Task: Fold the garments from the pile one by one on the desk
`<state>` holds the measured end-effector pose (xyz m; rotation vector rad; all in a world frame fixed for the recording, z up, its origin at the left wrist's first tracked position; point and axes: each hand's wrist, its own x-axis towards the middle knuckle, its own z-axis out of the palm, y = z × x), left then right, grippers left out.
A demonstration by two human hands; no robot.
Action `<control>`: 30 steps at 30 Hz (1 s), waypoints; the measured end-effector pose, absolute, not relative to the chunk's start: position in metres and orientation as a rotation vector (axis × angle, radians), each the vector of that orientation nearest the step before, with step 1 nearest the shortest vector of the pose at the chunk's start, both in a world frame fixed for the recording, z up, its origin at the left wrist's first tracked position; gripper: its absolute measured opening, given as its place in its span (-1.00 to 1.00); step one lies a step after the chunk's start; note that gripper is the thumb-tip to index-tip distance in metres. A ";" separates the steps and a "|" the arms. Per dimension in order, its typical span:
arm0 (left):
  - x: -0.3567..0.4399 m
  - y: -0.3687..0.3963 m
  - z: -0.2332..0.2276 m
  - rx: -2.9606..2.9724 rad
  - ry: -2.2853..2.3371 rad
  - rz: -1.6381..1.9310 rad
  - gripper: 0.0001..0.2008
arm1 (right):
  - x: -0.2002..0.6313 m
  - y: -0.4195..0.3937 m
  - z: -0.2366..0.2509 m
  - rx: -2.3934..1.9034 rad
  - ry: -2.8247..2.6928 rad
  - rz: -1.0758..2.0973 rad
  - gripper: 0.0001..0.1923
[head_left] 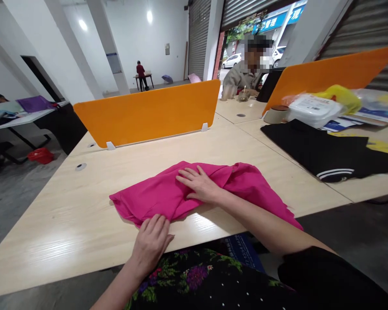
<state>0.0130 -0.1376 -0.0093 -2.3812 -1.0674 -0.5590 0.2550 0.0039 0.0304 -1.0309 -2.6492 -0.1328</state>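
A bright pink cloth [155, 198] lies partly folded on the light wooden table [67, 215], one end hanging over the near edge. My right hand [198, 184] rests flat on the middle of the cloth, fingers spread and pointing left. My left hand [151, 241] presses the cloth's near left corner at the table's front edge, palm down.
An orange divider [148, 114] stands across the table's far side. A black garment with white stripes [326, 155] lies on the adjoining desk to the right, beside plastic bags and papers [313, 110]. A person sits beyond, another stands far back. A red basket [41, 155] sits on the floor left.
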 end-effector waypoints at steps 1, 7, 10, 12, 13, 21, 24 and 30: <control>0.023 -0.134 -0.011 -2.383 -1.026 -0.554 -0.72 | 0.242 0.007 0.027 -1.028 -2.693 -0.159 -0.34; 0.057 -0.095 -0.010 -2.366 -1.168 -0.323 -0.69 | 0.187 0.013 0.017 -1.050 -2.740 -0.041 -0.69; 0.050 -0.096 -0.006 -2.476 -1.043 -0.288 -0.85 | 0.184 0.007 0.022 -1.012 -2.677 0.234 -0.74; 0.032 -0.105 -0.001 -2.520 -0.876 -0.366 -0.87 | 0.192 0.008 0.033 -0.967 -2.576 0.428 -0.77; 0.019 -0.110 0.003 -2.508 -0.841 -0.417 -0.86 | 0.199 0.012 0.042 -0.955 -2.497 0.494 -0.78; -0.109 -0.073 0.101 -2.105 -0.984 -0.337 -0.75 | 0.262 0.134 0.147 -1.039 -1.703 0.229 -0.82; -0.132 -0.040 0.126 -1.936 -1.240 -0.286 -0.67 | 0.278 0.172 0.147 -1.388 -1.568 0.163 -0.80; -0.152 -0.036 0.074 -1.845 -1.755 -0.150 -0.63 | 0.309 0.160 0.057 -1.860 -1.582 0.253 -0.58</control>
